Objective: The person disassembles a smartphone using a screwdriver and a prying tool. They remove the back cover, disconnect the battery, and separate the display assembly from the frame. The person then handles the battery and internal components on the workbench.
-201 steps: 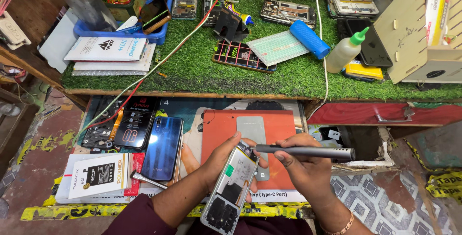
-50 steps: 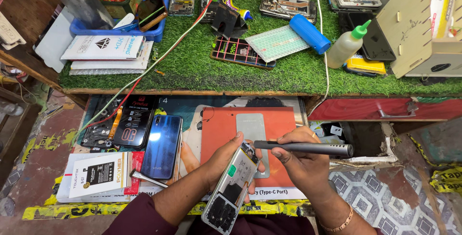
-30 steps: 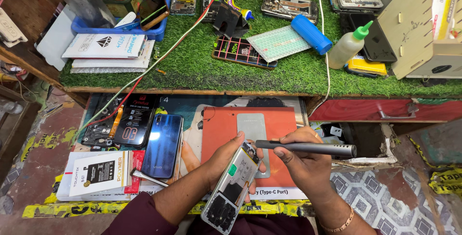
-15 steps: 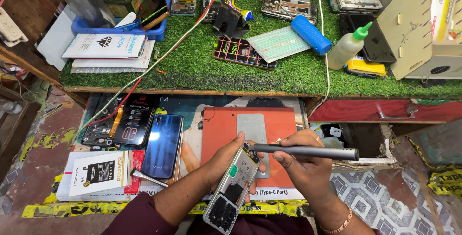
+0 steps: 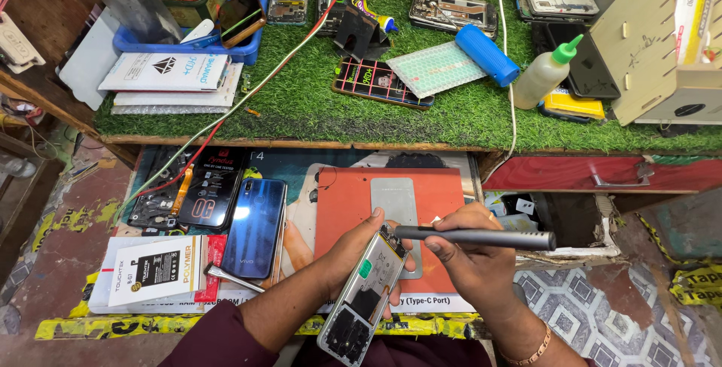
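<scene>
Looking down from the head camera, the left hand point(image 5: 353, 250) grips an opened phone point(image 5: 363, 292) with its back cover off, fingers curled around its left edge and thumb side, holding it tilted over the near edge of the surface point(image 5: 316, 186). The right hand point(image 5: 470, 262) is closed around a dark grey pen-shaped tool point(image 5: 474, 237), which lies nearly level, its tip at the upper end of the opened phone (whether it actually touches cannot be told). Both hands hover above an orange work mat point(image 5: 346, 201) that carries a grey rectangular plate point(image 5: 393, 200). Just left of the mat lies a blue phone point(image 5: 256, 228) face down, and beside that a black phone point(image 5: 212, 198) with an orange flex cable near it. Nearer the left front corner rests a white battery box point(image 5: 154, 269), with metal tweezers point(image 5: 233, 278) just to its right. Behind and above, a shelf covered in green artificial turf point(image 5: 301, 104) holds a blue tray point(image 5: 188, 40), a white flat package point(image 5: 165, 74), a blue cylinder point(image 5: 487, 55), a clear squeeze bottle with a green cap point(image 5: 543, 77) and a perforated pale green sheet point(image 5: 436, 68). A red drawer point(image 5: 602, 175) stands partly open at the right.
</scene>
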